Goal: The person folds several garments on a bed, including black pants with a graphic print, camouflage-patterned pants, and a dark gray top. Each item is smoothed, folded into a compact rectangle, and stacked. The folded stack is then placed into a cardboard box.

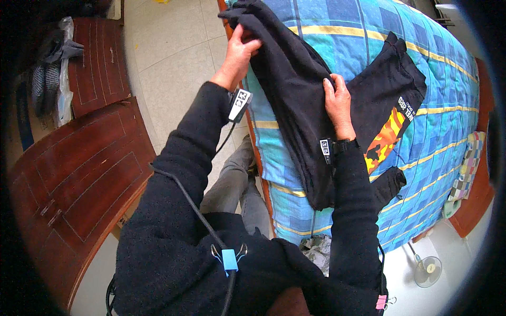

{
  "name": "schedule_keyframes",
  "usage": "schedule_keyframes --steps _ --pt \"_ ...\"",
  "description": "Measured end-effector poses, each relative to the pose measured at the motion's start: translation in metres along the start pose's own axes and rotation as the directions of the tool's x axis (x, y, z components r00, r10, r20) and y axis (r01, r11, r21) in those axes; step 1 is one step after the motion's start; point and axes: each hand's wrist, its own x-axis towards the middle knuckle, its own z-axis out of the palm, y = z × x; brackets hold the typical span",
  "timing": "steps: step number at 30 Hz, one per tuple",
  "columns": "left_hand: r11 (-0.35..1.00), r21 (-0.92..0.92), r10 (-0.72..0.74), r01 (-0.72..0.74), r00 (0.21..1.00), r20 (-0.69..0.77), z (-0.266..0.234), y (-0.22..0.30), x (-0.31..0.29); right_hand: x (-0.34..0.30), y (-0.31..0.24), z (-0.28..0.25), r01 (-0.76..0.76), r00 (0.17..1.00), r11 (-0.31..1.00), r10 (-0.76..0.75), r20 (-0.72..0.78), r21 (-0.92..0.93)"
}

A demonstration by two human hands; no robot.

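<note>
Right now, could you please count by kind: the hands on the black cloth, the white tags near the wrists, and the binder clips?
Hands: 2 (left hand, right hand, both on the black cloth)
White tags: 2 (left tag, right tag)
Binder clips: 2 (blue clip, pink clip)
Total: 6

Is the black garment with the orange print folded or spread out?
Spread loosely: the black garment sprawls across the blue bedding, orange print showing, bedding visible between its diverging parts.
</note>
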Motion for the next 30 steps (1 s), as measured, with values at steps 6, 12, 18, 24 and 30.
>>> schedule_keyframes --steps 6,12,18,24,30 --pt "0.961 0.275 0.036 0.008 0.988 -0.152 0.007 0.005 0.041 0.003 0.003 0.005 -0.063 0.998 0.998 0.063 0.012 0.019" --pt "0.919 0.372 -0.037 0.131 0.968 -0.25 -0.002 0.0 0.054 0.004 0.008 0.007 -0.091 0.994 0.961 0.105 -0.038 0.262" --pt "0.905 0.202 -0.36 0.373 0.928 -0.102 -0.01 0.012 0.051 0.007 0.012 0.011 -0.084 0.995 0.968 0.095 -0.035 0.237" --pt "0.901 0.301 -0.295 0.313 0.95 -0.105 0.004 0.018 0.054 0.008 0.01 0.012 -0.086 0.995 0.98 0.094 -0.035 0.18" --pt "0.881 0.312 -0.331 0.354 0.935 -0.127 0.006 0.022 0.062 0.008 0.013 0.013 -0.074 0.996 0.986 0.081 -0.041 0.148"
